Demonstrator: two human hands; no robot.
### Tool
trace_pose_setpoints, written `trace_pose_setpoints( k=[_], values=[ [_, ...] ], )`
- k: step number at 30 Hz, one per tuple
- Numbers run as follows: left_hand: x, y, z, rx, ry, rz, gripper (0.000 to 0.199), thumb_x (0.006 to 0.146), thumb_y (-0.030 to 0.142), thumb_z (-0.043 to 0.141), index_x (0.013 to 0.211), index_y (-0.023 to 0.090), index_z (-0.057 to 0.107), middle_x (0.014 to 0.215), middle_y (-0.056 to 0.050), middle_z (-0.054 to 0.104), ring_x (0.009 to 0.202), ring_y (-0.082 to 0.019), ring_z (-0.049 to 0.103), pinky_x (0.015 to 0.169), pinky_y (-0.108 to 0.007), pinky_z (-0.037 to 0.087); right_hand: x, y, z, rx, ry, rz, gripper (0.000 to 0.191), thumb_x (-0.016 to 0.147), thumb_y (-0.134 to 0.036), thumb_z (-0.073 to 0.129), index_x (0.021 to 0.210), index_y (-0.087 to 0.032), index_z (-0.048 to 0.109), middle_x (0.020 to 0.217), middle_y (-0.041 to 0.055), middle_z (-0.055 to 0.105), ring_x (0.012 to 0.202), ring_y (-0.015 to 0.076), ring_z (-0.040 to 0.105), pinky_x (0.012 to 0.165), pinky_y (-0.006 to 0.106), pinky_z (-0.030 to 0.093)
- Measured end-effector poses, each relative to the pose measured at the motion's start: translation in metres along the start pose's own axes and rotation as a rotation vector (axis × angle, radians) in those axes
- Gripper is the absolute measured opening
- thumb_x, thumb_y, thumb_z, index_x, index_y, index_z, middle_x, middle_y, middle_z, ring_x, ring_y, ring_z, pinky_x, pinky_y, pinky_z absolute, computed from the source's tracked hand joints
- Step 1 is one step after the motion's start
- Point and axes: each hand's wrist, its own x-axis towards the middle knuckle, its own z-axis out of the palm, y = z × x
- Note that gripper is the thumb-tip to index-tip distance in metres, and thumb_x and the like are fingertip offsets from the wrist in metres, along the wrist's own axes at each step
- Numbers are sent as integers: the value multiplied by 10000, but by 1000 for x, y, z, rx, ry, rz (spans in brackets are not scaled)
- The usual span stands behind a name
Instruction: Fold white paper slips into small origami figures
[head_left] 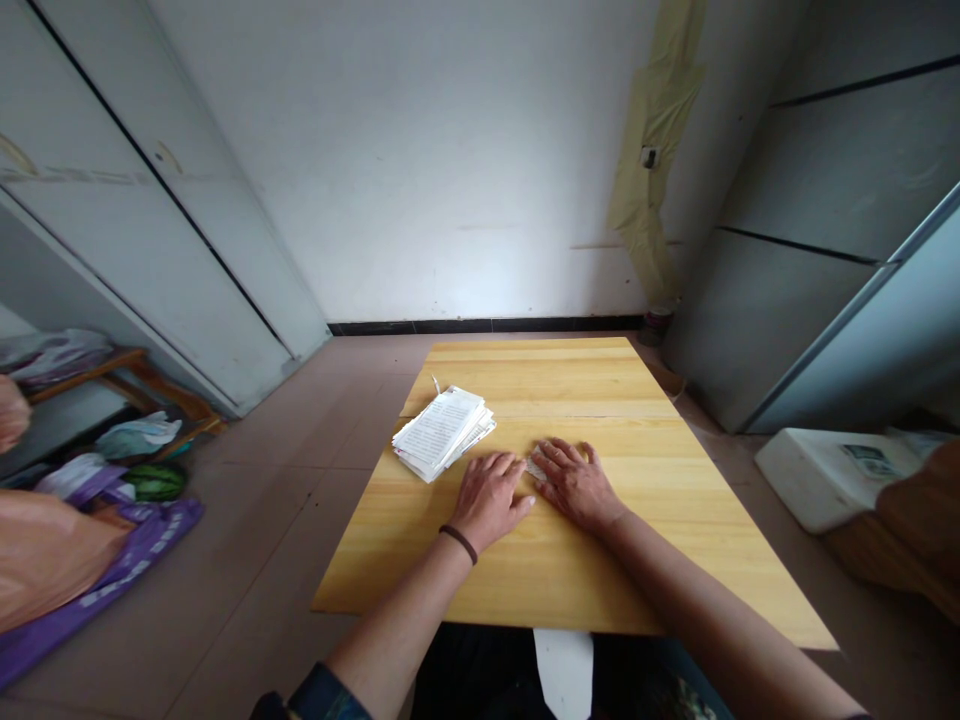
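A small piece of printed paper [535, 464] lies on the wooden tabletop [592, 590], mostly hidden under the fingers of my right hand [576, 483]. That hand rests palm down on it, fingers stretched out. Beside it, my left hand [491, 497], with a dark band at the wrist, lies flat on the wood, its fingertips just short of the paper. To the left of both hands is a loose stack of printed sheets [442, 430], its edges uneven. A thin white strip [436, 384] sticks up behind the stack.
A white wall [450, 180] stands beyond the table. On the left are a cabinet [172, 220], a low wooden rack [142, 385], a watermelon [156, 481] and a purple bag [142, 545]. A grey fridge-like cabinet [817, 200] and a white box [832, 475] are at the right.
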Motion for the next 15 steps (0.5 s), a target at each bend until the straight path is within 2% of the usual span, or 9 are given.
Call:
trace_pose_setpoints(
  k=[5, 9, 12, 13, 15],
  values=[
    [2, 3, 4, 36, 12, -19, 366, 799, 323, 613, 1148, 216, 594, 1262, -101, 562, 1186, -281, 476, 996, -464, 382, 2, 3, -1, 4, 26, 20, 432, 951, -408, 389, 1339, -239, 477, 1419, 102, 460, 1307, 293, 370, 1009, 569, 265],
    [10, 1, 4, -12, 55, -76, 293, 812, 178, 533, 1082, 212, 640, 1181, -91, 619, 1102, -250, 549, 970, -421, 427, -1, -11, -19, 78, 171, 9, 381, 934, -367, 434, 1245, -182, 551, 1301, 152, 561, 1203, 294, 475, 985, 497, 331],
    [23, -5, 3, -170, 143, -257, 353, 790, 68, 447, 1034, 199, 666, 1077, -69, 674, 1018, -207, 600, 921, -353, 470, -8, -45, -31, 273, 169, -68, 213, 894, -303, 489, 1002, -170, 616, 956, 106, 682, 864, 211, 619, 784, 331, 453],
    [28, -7, 2, -249, 185, -359, 346, 788, 63, 430, 995, 187, 678, 1047, -70, 688, 993, -203, 615, 902, -347, 483, -11, -58, -32, 356, 123, -91, 151, 870, -269, 507, 956, -185, 599, 896, 66, 678, 774, 175, 623, 696, 276, 459],
    [35, -8, 2, -412, 264, -501, 330, 786, 71, 417, 938, 178, 689, 996, -65, 708, 949, -202, 637, 887, -355, 493, -14, -82, -30, 433, 75, -129, 120, 817, -221, 532, 930, -194, 559, 843, 29, 665, 685, 150, 611, 598, 235, 438]
  ],
)
